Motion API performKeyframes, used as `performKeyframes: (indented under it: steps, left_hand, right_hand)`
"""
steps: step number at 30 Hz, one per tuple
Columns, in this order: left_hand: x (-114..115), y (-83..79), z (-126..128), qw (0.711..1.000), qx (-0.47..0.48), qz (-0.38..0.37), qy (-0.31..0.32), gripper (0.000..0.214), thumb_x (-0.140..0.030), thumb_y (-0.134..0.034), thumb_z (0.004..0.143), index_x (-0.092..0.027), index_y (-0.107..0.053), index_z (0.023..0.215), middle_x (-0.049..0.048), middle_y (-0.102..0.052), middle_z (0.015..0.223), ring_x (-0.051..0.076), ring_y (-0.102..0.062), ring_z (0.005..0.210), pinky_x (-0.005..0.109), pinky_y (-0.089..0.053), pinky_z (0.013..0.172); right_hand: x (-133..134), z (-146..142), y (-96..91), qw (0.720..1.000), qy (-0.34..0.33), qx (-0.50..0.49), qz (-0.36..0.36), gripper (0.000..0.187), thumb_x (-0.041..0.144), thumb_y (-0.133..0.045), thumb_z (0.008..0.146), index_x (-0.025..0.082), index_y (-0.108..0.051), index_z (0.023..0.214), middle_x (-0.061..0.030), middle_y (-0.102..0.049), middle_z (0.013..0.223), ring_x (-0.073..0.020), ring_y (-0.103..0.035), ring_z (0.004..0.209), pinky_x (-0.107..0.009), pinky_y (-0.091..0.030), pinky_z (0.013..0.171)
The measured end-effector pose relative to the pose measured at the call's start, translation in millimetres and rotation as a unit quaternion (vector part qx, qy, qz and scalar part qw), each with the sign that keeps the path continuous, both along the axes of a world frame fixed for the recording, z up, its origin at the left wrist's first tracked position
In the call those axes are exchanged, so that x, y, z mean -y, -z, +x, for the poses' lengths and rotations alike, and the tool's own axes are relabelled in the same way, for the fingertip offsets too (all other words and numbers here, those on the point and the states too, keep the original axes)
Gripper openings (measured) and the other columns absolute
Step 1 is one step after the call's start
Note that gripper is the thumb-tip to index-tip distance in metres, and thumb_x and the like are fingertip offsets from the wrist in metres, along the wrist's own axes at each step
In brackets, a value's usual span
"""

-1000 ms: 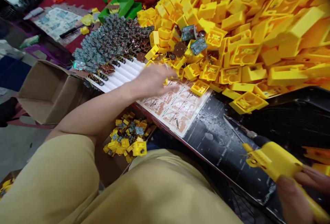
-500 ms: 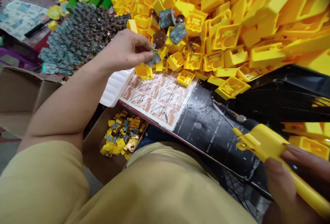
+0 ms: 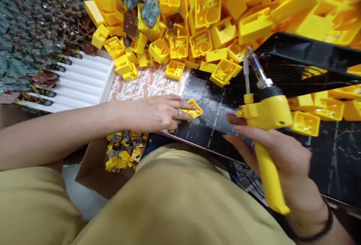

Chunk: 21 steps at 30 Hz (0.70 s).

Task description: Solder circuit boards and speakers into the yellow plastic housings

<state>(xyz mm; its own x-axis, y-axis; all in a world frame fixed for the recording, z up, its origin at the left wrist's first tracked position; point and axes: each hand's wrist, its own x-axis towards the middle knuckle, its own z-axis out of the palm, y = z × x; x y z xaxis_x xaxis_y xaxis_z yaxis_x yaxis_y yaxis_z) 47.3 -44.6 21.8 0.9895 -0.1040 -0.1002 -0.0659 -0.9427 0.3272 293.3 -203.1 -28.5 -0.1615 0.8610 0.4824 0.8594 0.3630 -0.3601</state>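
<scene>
My left hand (image 3: 158, 113) reaches low over the bench, two fingers stretched onto a small open yellow plastic case (image 3: 198, 106) and pressing it against the black mat. Its thumb is mostly hidden. Gripped in my right hand (image 3: 290, 158) is a yellow soldering gun (image 3: 270, 108), its metal tip and thin feed tube pointing up and away from me. The gun's tip is apart from the case, up and to the right of it.
Yellow cases (image 3: 208, 8) are heaped at the back, with green circuit boards (image 3: 150, 11) among them. Wired boards (image 3: 25, 31) pile up at left beside white ribbed foam (image 3: 90, 79). A black fan-like frame (image 3: 282, 61) stands at right. Below the bench edge, a cardboard box (image 3: 96, 170) holds parts.
My left hand has come from the heap, where it pinched a small part, down to the case on the mat. The soldering gun has moved up and turned more upright.
</scene>
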Motion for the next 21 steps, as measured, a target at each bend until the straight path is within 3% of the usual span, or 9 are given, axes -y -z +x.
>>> performKeyframes:
  steps: [2, 5, 8, 10, 12, 15, 18, 21]
  left_hand:
    - [-0.5, 7.9, -14.6, 0.999, 0.033, -0.016, -0.041, 0.024, -0.011, -0.051, 0.088, -0.022, -0.071, 0.078, 0.0036, -0.058, 0.138, 0.022, -0.047, 0.134, 0.038, -0.04, 0.108]
    - [4.2, 13.8, -26.0, 0.965, 0.115, -0.027, -0.233, 0.026, -0.015, -0.046, 0.088, -0.022, -0.071, 0.095, 0.0067, -0.067, 0.122, 0.02, -0.062, 0.112, 0.036, -0.048, 0.096]
    - [11.9, 15.6, -20.3, 0.914, 0.104, -0.008, -0.392, 0.03, -0.032, -0.048, 0.089, -0.017, -0.069, 0.105, 0.0087, -0.071, 0.104, 0.023, -0.065, 0.099, 0.039, -0.048, 0.09]
    - [14.3, 17.5, -11.0, 0.908, 0.051, 0.019, -0.416, 0.038, -0.044, -0.049, 0.088, -0.015, -0.071, 0.1, 0.0097, -0.071, 0.098, 0.028, -0.063, 0.1, 0.045, -0.045, 0.092]
    - [13.4, 21.4, -2.5, 0.911, 0.003, 0.026, -0.412, 0.037, -0.045, -0.05, 0.086, -0.016, -0.073, 0.091, 0.0092, -0.072, 0.094, 0.028, -0.063, 0.098, 0.046, -0.043, 0.092]
    - [10.8, 30.3, 2.1, 0.907, -0.022, -0.062, -0.416, 0.023, -0.033, -0.057, 0.082, -0.016, -0.073, 0.084, 0.005, -0.072, 0.082, 0.02, -0.065, 0.082, 0.035, -0.046, 0.082]
    - [14.0, 38.6, -1.2, 0.873, 0.054, -0.185, -0.447, 0.016, -0.027, -0.061, 0.081, -0.014, -0.071, 0.081, 0.0009, -0.07, 0.069, 0.012, -0.063, 0.066, 0.024, -0.046, 0.067]
    - [20.7, 43.8, -2.4, 0.864, 0.157, -0.194, -0.437, 0.017, -0.026, -0.06, 0.084, -0.015, -0.072, 0.086, 0.0014, -0.073, 0.075, 0.012, -0.066, 0.069, 0.022, -0.047, 0.068]
  right_hand:
    - [-8.6, -3.5, 3.5, 0.998, -0.052, -0.027, -0.01, 0.04, 0.023, -0.073, 0.08, 0.025, -0.055, 0.115, 0.0002, -0.069, 0.097, -0.0139, -0.067, 0.083, -0.023, -0.055, 0.071]
    - [-21.4, -9.0, 5.7, 0.993, -0.102, -0.044, -0.026, 0.043, 0.025, -0.072, 0.081, 0.023, -0.051, 0.119, -0.0053, -0.067, 0.109, -0.0193, -0.065, 0.099, -0.031, -0.056, 0.083]
    - [-39.7, -16.2, 4.1, 0.989, -0.136, -0.041, -0.041, 0.04, 0.025, -0.068, 0.085, 0.023, -0.049, 0.12, -0.007, -0.065, 0.111, -0.0205, -0.064, 0.101, -0.035, -0.055, 0.086]
    - [-54.6, -21.1, 2.4, 0.985, -0.162, -0.038, -0.043, 0.04, 0.027, -0.065, 0.087, 0.022, -0.046, 0.122, -0.0074, -0.064, 0.109, -0.0209, -0.064, 0.1, -0.036, -0.055, 0.086]
    - [-68.2, -24.9, 1.7, 0.98, -0.193, -0.025, -0.047, 0.042, 0.031, -0.063, 0.088, 0.021, -0.043, 0.124, -0.0075, -0.063, 0.109, -0.0207, -0.063, 0.101, -0.035, -0.054, 0.086]
    - [-78.3, -28.1, 2.5, 0.974, -0.221, 0.001, -0.05, 0.041, 0.033, -0.06, 0.089, 0.02, -0.042, 0.124, -0.0061, -0.062, 0.11, -0.0176, -0.062, 0.102, -0.029, -0.053, 0.084]
    - [-71.3, -31.9, 4.1, 0.982, -0.184, 0.027, -0.025, 0.035, 0.03, -0.059, 0.09, 0.019, -0.045, 0.121, -0.0044, -0.064, 0.1, -0.0161, -0.062, 0.089, -0.029, -0.051, 0.081]
    - [-53.6, -40.3, 4.8, 0.994, -0.087, 0.069, 0.022, 0.029, 0.027, -0.06, 0.09, 0.018, -0.05, 0.116, -0.0032, -0.062, 0.082, -0.0163, -0.058, 0.068, -0.03, -0.044, 0.069]
